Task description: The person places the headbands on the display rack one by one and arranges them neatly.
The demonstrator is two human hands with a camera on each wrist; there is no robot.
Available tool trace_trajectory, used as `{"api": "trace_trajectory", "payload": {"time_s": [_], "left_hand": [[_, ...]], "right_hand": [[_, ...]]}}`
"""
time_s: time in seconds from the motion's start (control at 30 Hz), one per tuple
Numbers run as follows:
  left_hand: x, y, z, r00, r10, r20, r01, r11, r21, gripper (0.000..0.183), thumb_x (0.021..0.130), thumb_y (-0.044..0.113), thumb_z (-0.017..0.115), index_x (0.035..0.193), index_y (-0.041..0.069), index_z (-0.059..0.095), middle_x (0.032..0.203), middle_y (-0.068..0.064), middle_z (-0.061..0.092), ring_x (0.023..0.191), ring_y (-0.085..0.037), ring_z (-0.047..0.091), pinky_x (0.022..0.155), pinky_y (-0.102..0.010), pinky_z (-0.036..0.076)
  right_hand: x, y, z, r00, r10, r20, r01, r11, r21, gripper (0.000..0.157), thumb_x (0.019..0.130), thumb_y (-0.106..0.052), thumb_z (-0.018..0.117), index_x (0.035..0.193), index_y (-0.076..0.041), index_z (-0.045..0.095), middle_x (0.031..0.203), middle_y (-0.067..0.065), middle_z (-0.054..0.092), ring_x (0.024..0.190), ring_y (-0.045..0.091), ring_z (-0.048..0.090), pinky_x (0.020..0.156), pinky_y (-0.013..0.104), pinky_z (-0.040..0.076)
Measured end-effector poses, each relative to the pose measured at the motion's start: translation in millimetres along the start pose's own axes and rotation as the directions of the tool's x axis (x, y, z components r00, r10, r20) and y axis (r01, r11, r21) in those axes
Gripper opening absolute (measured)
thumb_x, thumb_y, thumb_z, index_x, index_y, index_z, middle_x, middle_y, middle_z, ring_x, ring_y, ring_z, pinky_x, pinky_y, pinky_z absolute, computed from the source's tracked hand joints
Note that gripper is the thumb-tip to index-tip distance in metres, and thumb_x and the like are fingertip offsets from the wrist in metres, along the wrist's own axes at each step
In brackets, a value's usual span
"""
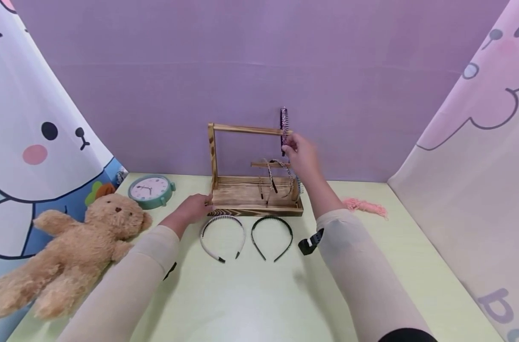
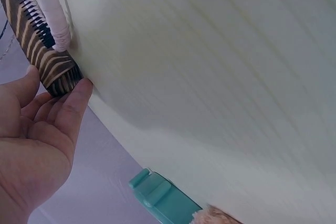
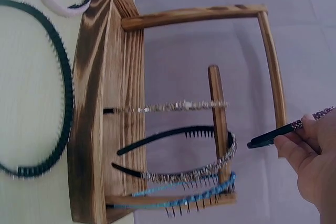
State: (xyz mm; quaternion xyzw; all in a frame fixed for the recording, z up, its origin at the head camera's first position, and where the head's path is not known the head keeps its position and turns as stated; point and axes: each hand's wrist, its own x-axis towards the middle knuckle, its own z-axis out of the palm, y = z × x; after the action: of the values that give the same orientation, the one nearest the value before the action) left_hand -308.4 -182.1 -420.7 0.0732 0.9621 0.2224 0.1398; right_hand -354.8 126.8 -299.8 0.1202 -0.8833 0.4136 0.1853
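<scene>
My left hand (image 1: pixel 191 209) grips the left front corner of a wooden headband rack (image 2: pixel 58 74), thumb and fingers on either side of the wood. High at the rack's right, my right hand (image 1: pixel 303 154) pinches a purple glittery headband (image 1: pixel 284 118) low on its band, beside the right end of the top bar (image 1: pixel 246 128); its dark tips show in the right wrist view. From the short lower bar (image 3: pixel 216 93) hang a thin beaded headband (image 3: pixel 184 107), a black one with silvery beads (image 3: pixel 191 172) and a blue one (image 3: pixel 181 202).
A white headband (image 1: pixel 224 217) and a black headband (image 1: pixel 271 217) lie in front of the rack. Leftward are a teal clock (image 1: pixel 151 191) and a teddy bear (image 1: pixel 84 256). Pink cord (image 1: pixel 366 206) lies at the right. A purple backdrop (image 1: pixel 156 95) rises behind.
</scene>
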Motion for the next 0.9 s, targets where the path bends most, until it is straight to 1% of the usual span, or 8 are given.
{"api": "trace_trajectory", "payload": {"time_s": [0.13, 0.3, 0.37, 0.47, 0.6, 0.77, 0.9], "left_hand": [[0.6, -1.1, 0.9, 1.000, 0.002, -0.002, -0.002, 1.000, 0.001, 0.059, 0.105, 0.030, 0.047, 0.154, 0.004, 0.027, 0.152, -0.023, 0.038, 0.142, -0.043, 0.032, 0.118, -0.055, 0.027], [2.6, -3.1, 2.0, 1.000, 0.005, 0.000, -0.005, 1.000, 0.004, 0.059, 0.105, 0.030, 0.047, 0.154, 0.004, 0.027, 0.153, -0.023, 0.038, 0.142, -0.043, 0.032, 0.118, -0.054, 0.027], [3.1, -3.7, 1.9, 1.000, 0.006, -0.001, -0.006, 1.000, 0.005, 0.059, 0.105, 0.030, 0.047, 0.154, 0.004, 0.027, 0.153, -0.022, 0.038, 0.142, -0.042, 0.032, 0.117, -0.054, 0.028], [3.3, -4.1, 1.9, 1.000, 0.006, -0.005, -0.006, 1.000, 0.013, 0.059, 0.105, 0.031, 0.047, 0.154, 0.004, 0.027, 0.152, -0.022, 0.039, 0.141, -0.042, 0.033, 0.117, -0.054, 0.029], [2.8, -3.0, 1.8, 1.000, 0.015, -0.007, -0.014, 1.000, 0.021, 0.059, 0.105, 0.031, 0.046, 0.154, 0.003, 0.027, 0.151, -0.022, 0.041, 0.141, -0.041, 0.035, 0.117, -0.054, 0.030], [3.4, -0.7, 1.8, 1.000, 0.020, -0.012, -0.020, 1.000, 0.010, 0.059, 0.105, 0.031, 0.047, 0.154, 0.003, 0.028, 0.151, -0.022, 0.041, 0.140, -0.041, 0.036, 0.117, -0.053, 0.030], [3.1, -0.9, 1.5, 1.000, 0.015, -0.021, -0.015, 1.000, 0.020, 0.059, 0.105, 0.029, 0.048, 0.153, 0.002, 0.029, 0.151, -0.023, 0.041, 0.140, -0.041, 0.036, 0.117, -0.053, 0.030]], "right_hand": [[2, -9, 12.1, 0.999, -0.030, 0.021, 0.030, 1.000, -0.003, 0.012, 0.097, -0.013, 0.062, 0.103, -0.003, 0.061, 0.101, 0.013, 0.067, 0.095, 0.027, 0.062, 0.086, 0.040, 0.053], [2, -22, 29.6, 0.998, -0.042, 0.050, 0.044, 0.999, -0.029, 0.013, 0.097, -0.016, 0.062, 0.105, -0.005, 0.062, 0.102, 0.011, 0.068, 0.096, 0.025, 0.063, 0.086, 0.039, 0.053], [1, -28, 37.4, 0.997, -0.041, 0.065, 0.042, 0.999, -0.015, 0.013, 0.097, -0.017, 0.062, 0.106, -0.006, 0.062, 0.103, 0.009, 0.068, 0.097, 0.023, 0.064, 0.086, 0.037, 0.054], [0, -36, 49.0, 0.994, -0.046, 0.096, 0.043, 0.998, 0.035, 0.012, 0.097, -0.017, 0.062, 0.106, -0.008, 0.062, 0.102, 0.007, 0.068, 0.095, 0.021, 0.064, 0.083, 0.034, 0.055], [-1, -44, 63.0, 0.991, -0.051, 0.121, 0.042, 0.996, 0.079, 0.008, 0.097, -0.016, 0.062, 0.102, -0.010, 0.062, 0.099, 0.004, 0.068, 0.089, 0.019, 0.064, 0.077, 0.031, 0.056], [-1, -49, 79.5, 0.989, -0.080, 0.124, 0.072, 0.995, 0.071, 0.007, 0.096, -0.014, 0.064, 0.101, -0.009, 0.064, 0.098, 0.005, 0.069, 0.088, 0.018, 0.064, 0.077, 0.030, 0.056], [-2, -51, 94.9, 0.986, -0.089, 0.140, 0.084, 0.996, 0.042, 0.007, 0.095, -0.016, 0.065, 0.099, -0.011, 0.064, 0.096, 0.002, 0.069, 0.090, 0.017, 0.064, 0.079, 0.030, 0.055]]}}
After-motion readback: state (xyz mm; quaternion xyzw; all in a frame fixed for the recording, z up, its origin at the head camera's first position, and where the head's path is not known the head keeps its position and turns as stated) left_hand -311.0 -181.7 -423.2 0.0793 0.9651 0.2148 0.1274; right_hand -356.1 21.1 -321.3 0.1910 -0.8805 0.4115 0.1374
